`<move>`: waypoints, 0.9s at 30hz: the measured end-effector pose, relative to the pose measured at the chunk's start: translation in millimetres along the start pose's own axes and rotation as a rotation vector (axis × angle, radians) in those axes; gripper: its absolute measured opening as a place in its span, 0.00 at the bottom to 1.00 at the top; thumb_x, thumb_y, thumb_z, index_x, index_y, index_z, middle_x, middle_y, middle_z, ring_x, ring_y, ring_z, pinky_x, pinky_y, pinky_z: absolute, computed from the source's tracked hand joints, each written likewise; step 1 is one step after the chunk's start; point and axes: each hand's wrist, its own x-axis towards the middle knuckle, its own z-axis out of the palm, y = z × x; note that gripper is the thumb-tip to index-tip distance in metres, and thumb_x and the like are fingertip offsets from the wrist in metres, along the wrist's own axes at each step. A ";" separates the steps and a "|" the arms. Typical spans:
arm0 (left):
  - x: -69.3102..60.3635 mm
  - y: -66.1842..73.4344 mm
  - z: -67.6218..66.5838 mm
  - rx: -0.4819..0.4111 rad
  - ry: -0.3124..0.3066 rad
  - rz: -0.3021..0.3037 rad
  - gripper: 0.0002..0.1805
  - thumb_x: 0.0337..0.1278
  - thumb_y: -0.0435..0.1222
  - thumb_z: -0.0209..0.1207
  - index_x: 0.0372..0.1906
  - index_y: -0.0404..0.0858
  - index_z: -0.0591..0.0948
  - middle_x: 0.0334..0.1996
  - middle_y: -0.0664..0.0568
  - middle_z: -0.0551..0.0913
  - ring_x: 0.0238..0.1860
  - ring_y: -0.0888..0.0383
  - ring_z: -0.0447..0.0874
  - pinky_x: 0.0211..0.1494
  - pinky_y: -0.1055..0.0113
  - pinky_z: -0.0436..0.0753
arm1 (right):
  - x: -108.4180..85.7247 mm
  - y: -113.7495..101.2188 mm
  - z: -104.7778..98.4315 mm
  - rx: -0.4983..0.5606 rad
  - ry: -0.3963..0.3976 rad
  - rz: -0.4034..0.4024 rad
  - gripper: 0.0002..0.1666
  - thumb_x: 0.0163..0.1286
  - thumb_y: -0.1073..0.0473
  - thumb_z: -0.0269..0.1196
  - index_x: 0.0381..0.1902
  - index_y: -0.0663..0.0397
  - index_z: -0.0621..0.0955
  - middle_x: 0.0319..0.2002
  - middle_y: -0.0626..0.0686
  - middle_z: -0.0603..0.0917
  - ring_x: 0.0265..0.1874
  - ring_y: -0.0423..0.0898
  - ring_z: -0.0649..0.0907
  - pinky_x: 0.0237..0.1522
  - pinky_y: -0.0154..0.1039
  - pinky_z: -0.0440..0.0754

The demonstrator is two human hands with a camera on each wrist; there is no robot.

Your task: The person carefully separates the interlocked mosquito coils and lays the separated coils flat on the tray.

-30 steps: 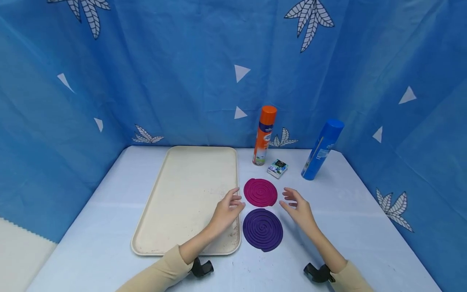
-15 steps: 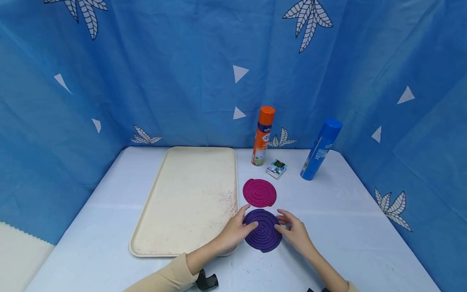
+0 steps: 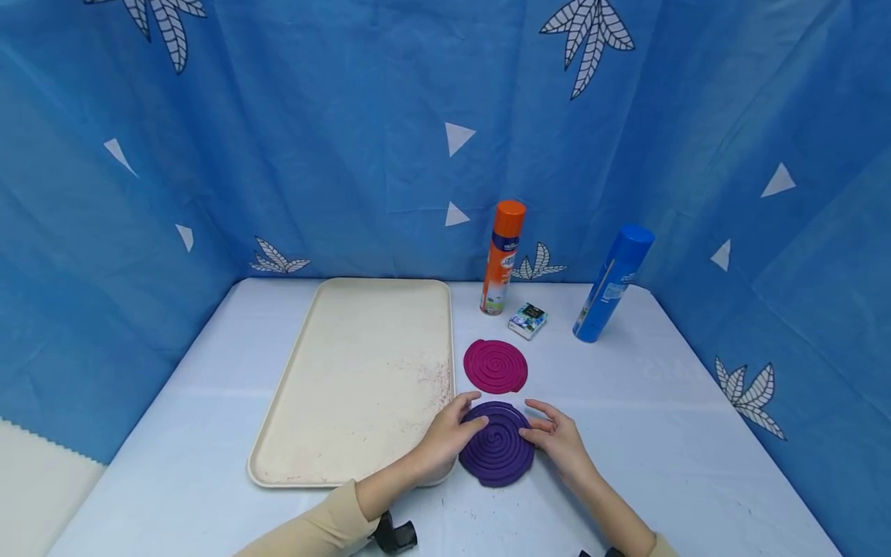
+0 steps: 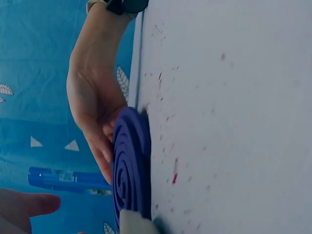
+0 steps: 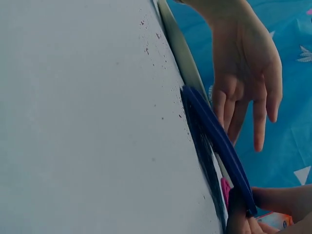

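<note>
In the head view, a purple mosquito coil [image 3: 496,449] lies between my two hands, with its right side raised off the table. My right hand [image 3: 562,442] pinches its right edge; in the right wrist view the thumb [image 5: 275,196] is on the top face and a fingertip beneath. At its left edge is my left hand [image 3: 447,433], fingers extended and the thumb held above the top face. In the left wrist view a left fingertip [image 4: 135,222] meets the coil's edge [image 4: 130,161]. A magenta mosquito coil [image 3: 496,367] lies flat just behind.
A cream tray [image 3: 334,371] lies on the left, its right edge under my left forearm. At the back stand an orange spray can [image 3: 501,259], a small patterned box [image 3: 527,321] and a blue spray can [image 3: 612,285]. Blue curtains [image 3: 313,139] enclose the table.
Both hands have come from beside the magenta coil down to the purple one. In the last half second the purple coil has been tilted up and shifted slightly left in my right hand's pinch.
</note>
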 end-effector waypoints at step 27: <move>42.9 43.8 -94.4 -0.307 0.432 0.221 0.25 0.55 0.28 0.63 0.59 0.38 0.74 0.38 0.35 0.85 0.31 0.66 0.87 0.41 0.69 0.87 | 50.5 -113.2 32.6 0.241 -0.056 -0.133 0.30 0.69 0.68 0.57 0.68 0.59 0.65 0.27 0.37 0.86 0.26 0.33 0.86 0.34 0.29 0.86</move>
